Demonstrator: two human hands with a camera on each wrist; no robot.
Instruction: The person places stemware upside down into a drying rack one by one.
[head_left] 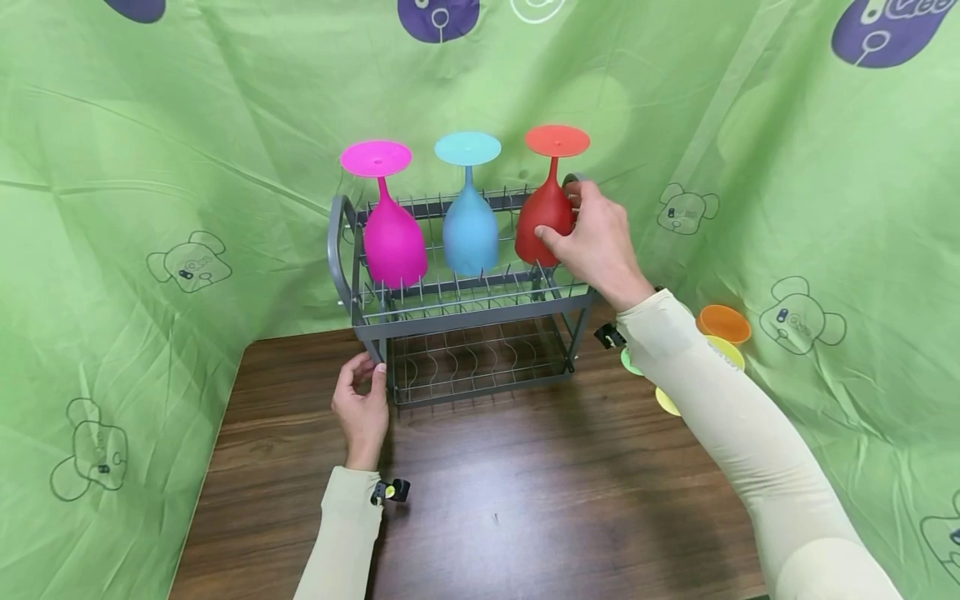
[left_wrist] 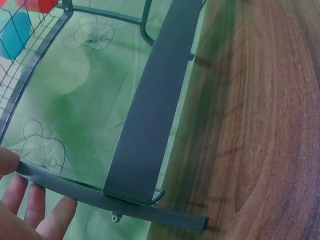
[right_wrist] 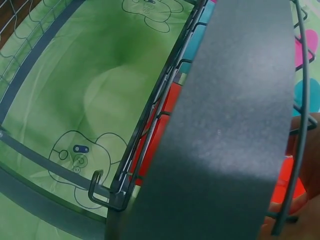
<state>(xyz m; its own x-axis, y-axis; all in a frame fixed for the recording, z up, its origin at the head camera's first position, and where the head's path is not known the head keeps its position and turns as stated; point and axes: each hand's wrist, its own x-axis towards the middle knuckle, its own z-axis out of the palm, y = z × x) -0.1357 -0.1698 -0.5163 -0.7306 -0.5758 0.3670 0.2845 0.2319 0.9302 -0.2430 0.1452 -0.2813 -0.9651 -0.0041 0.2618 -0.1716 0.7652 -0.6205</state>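
Three wine goblets stand upside down in a row on the upper tier of a dark grey dish rack [head_left: 472, 315]: a pink goblet [head_left: 395, 243] on the left, a light blue goblet [head_left: 470, 232] in the middle, a red goblet [head_left: 540, 227] on the right. My right hand [head_left: 603, 246] holds the red goblet by its bowl, thumb on the near side. In the right wrist view the rack's front bar hides much of that goblet. Low on the left, my left hand [head_left: 362, 410] grips the rack's leg; the left wrist view shows thumb and fingers [left_wrist: 62, 215] around the dark frame.
The rack's lower wire tier [head_left: 480, 362] sits close over the brown wooden table [head_left: 480, 500]. To the right, partly behind my sleeve, are an orange cup [head_left: 723, 323] and several yellow and green pieces. Green printed cloth [head_left: 150, 167] encloses the back and sides.
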